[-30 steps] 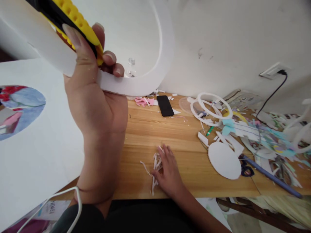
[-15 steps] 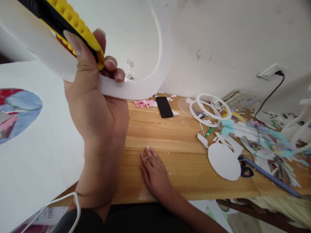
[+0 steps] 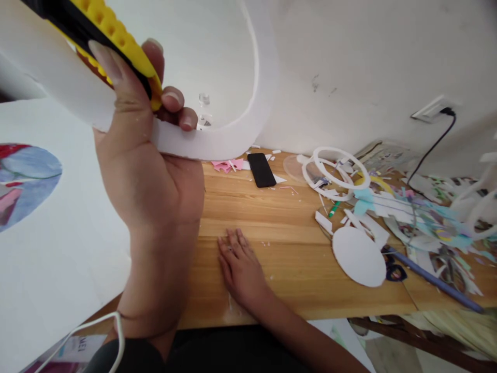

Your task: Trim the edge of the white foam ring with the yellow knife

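Observation:
My left hand (image 3: 147, 171) is raised close to the camera, palm towards me. Its thumb and fingers close round a yellow and black utility knife (image 3: 112, 36), whose blade end is out of view. The same hand grips a large white foam-board ring (image 3: 233, 142), which curves up past the top edge of the view. My right hand (image 3: 243, 269) lies palm down on the wooden table (image 3: 279, 280), its fingers stretched out and slightly apart. Small white crumbs lie beside it.
Left stands a white board (image 3: 58, 269) with a painted oval. A black phone (image 3: 261, 170) lies by pink scraps (image 3: 227, 165). To the right are thin white rings (image 3: 341, 168), a white oval (image 3: 359, 256), a blue-grey rod (image 3: 435, 280) and heaped scraps. A plug sits in the wall socket (image 3: 435, 110).
My left hand, with the knife and ring, has shifted slightly left. My right hand has slid a little left and away from me on the table, fingers spreading slightly.

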`<state>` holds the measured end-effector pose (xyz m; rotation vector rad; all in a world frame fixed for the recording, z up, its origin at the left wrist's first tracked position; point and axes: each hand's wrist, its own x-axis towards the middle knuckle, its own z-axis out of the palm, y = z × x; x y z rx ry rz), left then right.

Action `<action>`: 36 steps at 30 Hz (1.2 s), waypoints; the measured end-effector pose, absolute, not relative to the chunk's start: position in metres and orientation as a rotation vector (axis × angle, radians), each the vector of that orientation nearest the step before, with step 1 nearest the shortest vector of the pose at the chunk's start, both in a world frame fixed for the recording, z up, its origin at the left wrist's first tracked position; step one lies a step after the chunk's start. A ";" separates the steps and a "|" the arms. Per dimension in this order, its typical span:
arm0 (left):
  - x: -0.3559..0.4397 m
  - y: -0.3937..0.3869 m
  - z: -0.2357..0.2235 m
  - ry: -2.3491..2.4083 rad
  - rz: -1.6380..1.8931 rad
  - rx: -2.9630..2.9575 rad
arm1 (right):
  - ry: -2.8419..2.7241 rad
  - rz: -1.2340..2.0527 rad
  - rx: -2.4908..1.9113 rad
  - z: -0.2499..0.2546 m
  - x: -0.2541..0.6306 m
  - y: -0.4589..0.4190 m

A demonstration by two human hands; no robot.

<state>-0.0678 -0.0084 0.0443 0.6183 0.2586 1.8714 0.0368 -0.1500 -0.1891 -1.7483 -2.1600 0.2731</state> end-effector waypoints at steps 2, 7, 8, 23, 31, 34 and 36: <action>-0.067 -0.008 0.045 0.250 1.891 0.616 | -2.164 0.267 -1.704 -0.194 0.034 -0.144; -0.066 -0.008 0.042 0.244 1.916 0.635 | -2.166 0.233 -1.661 -0.199 0.035 -0.144; -0.067 -0.008 0.042 0.251 1.908 0.641 | -2.164 0.230 -1.658 -0.199 0.037 -0.146; -0.064 -0.007 0.040 0.270 1.854 0.649 | -1.978 0.071 -1.899 -0.204 0.107 -0.188; -0.062 -0.005 0.041 0.256 1.804 0.597 | -1.774 0.055 -2.080 -0.215 0.150 -0.240; -0.062 -0.006 0.041 0.246 1.778 0.596 | -1.735 0.013 -2.110 -0.219 0.182 -0.280; -0.061 -0.007 0.041 0.247 1.778 0.598 | -1.774 -0.016 -2.083 -0.222 0.208 -0.313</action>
